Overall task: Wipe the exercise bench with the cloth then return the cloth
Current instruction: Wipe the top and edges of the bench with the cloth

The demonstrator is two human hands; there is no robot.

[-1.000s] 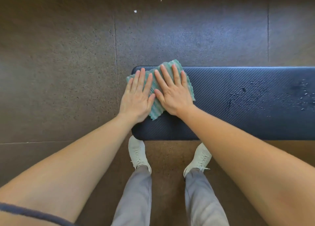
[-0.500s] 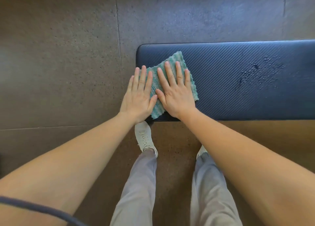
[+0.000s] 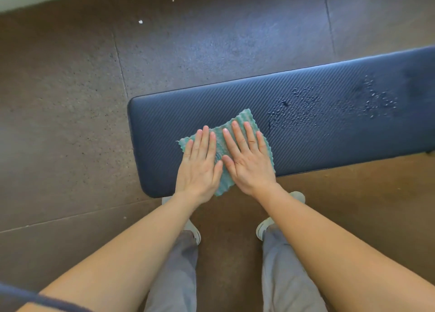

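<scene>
While droplets [image 3: 306,109] bead just beside, both flat, open hands, left hand [image 3: 199,168] and right hand [image 3: 247,161], press the cloth [image 3: 242,121].

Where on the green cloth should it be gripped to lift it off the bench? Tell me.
Probably pinch the cloth at its far corner, coming from above. That corner lies flat and bare on the bench beyond the right hand; the left hand and right palm cover the rest.

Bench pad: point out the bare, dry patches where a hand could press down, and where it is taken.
Dry and bare: the bench pad's left end, between its rounded edge and the cloth, plus the far strip above the cloth. Taken: the near middle, where the left hand and right hand press the cloth flat. Wet: the droplets right of the cloth, running toward the right end.
</scene>
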